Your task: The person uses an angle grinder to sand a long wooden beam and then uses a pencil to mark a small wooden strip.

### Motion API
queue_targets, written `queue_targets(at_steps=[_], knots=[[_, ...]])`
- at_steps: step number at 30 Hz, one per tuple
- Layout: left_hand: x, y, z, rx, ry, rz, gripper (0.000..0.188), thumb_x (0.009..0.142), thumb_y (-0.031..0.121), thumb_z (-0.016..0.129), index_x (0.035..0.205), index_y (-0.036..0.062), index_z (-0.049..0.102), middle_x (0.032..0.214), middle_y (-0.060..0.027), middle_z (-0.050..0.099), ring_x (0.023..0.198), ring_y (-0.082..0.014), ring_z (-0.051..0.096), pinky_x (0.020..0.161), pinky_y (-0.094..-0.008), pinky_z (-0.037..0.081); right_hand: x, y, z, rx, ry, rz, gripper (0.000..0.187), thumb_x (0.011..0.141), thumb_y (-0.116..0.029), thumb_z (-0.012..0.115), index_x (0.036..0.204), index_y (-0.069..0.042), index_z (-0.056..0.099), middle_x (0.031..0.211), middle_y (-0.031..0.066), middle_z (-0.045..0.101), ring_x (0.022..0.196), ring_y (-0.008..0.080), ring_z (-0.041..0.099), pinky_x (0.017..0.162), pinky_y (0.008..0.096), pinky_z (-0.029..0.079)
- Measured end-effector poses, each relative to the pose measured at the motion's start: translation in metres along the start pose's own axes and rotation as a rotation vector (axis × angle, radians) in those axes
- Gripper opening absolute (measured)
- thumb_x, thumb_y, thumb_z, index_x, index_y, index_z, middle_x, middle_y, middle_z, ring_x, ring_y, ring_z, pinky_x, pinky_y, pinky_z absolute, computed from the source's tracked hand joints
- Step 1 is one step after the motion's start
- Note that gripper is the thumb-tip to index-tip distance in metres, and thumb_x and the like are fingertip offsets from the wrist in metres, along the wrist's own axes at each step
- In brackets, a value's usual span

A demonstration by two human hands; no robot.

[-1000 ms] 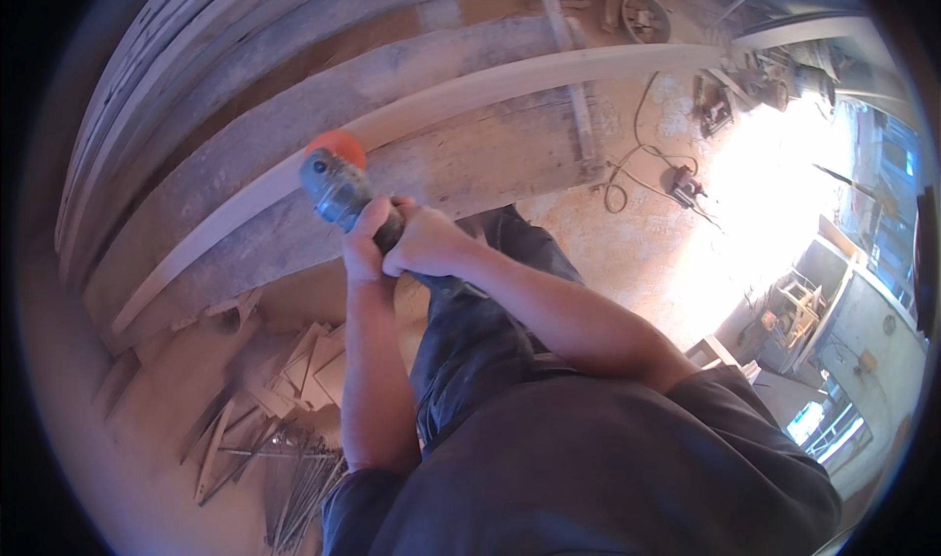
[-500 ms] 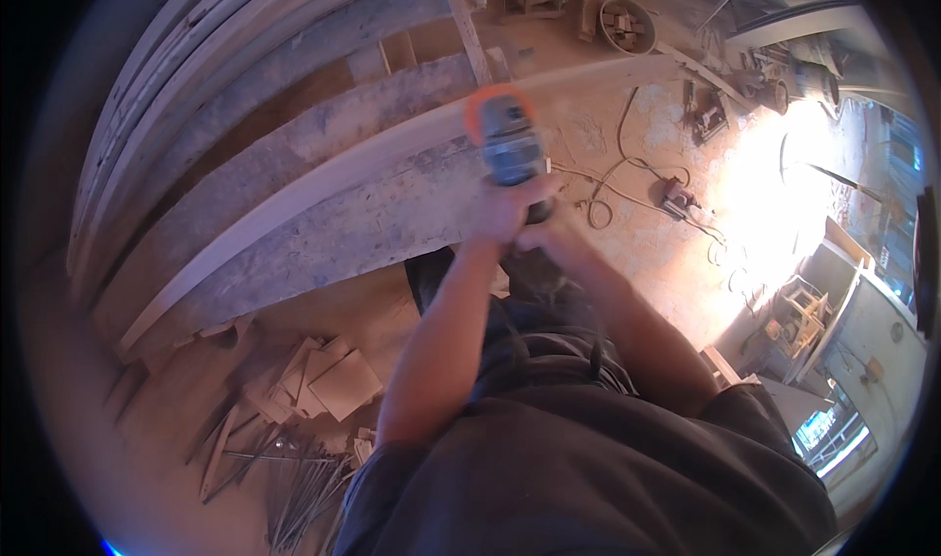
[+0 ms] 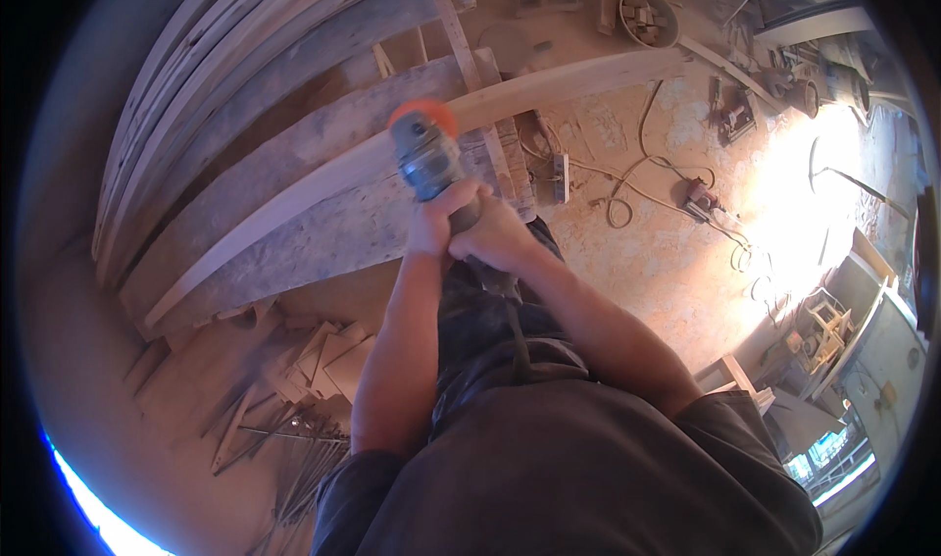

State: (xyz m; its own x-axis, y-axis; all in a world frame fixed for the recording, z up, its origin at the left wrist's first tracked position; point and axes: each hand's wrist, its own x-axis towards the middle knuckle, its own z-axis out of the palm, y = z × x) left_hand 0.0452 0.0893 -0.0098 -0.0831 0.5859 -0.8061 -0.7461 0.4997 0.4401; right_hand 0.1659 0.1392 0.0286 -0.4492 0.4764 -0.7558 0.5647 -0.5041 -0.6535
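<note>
An angle grinder (image 3: pixel 425 156) with an orange disc at its far end is held out in front of me in both hands. My left hand (image 3: pixel 441 215) is wrapped round its body just behind the head. Close behind it, my right hand (image 3: pixel 500 234) grips the rear of the body, where a dark cord runs back toward my waist. The disc is over a long pale wooden plank (image 3: pixel 284 210); whether it touches the wood I cannot tell. The plank lies along a dusty, stained bench board (image 3: pixel 314 232).
Long timbers (image 3: pixel 211 61) lie along the far left. Wood offcuts (image 3: pixel 333 360) and thin rods (image 3: pixel 304 478) are on the floor at lower left. A bucket of wood blocks (image 3: pixel 649 19), a red power tool (image 3: pixel 701 198), a looped cord (image 3: pixel 619 211) and a power strip (image 3: pixel 561 178) are to the right.
Both hands have carried the grinder leftward along the plank. The bench end and power strip, previously behind my hands, now show. My view has shifted slightly.
</note>
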Motion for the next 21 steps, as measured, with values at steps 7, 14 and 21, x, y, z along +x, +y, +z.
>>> queue_targets(at_steps=[7,14,21], knots=[[0.012,0.007,0.073,0.683,0.010,0.300,0.052,0.079,0.037,0.080,0.117,0.0035,0.069,0.098,-0.0116,0.073,0.095,-0.0310,0.070,0.086,-0.0423,0.055,-0.009,0.050,-0.079,0.396,0.154,0.063,0.026,0.067,-0.013,0.068,0.090,0.001,0.068,0.080,0.0111,0.068,0.066,0.0228,0.066,0.061,0.0347,0.054],[-0.005,0.088,-0.136,1.498,0.544,1.055,0.070,0.076,0.011,0.074,0.143,0.0091,0.051,0.144,-0.0183,0.051,0.139,-0.0415,0.040,0.116,-0.0533,0.034,-0.019,0.036,-0.056,0.568,0.232,0.079,0.029,0.072,-0.021,0.069,0.089,0.003,0.069,0.077,0.0136,0.068,0.066,0.0237,0.067,0.063,0.0346,0.055],[-0.024,0.147,-0.279,1.773,0.256,0.893,0.077,0.075,0.005,0.075,0.147,0.0089,0.046,0.132,-0.0184,0.061,0.126,-0.0380,0.056,0.108,-0.0478,0.044,-0.001,-0.006,0.091,0.299,0.197,0.036,0.027,0.064,-0.008,0.075,0.089,0.000,0.068,0.073,0.0090,0.067,0.067,0.0192,0.067,0.064,0.0347,0.055]])
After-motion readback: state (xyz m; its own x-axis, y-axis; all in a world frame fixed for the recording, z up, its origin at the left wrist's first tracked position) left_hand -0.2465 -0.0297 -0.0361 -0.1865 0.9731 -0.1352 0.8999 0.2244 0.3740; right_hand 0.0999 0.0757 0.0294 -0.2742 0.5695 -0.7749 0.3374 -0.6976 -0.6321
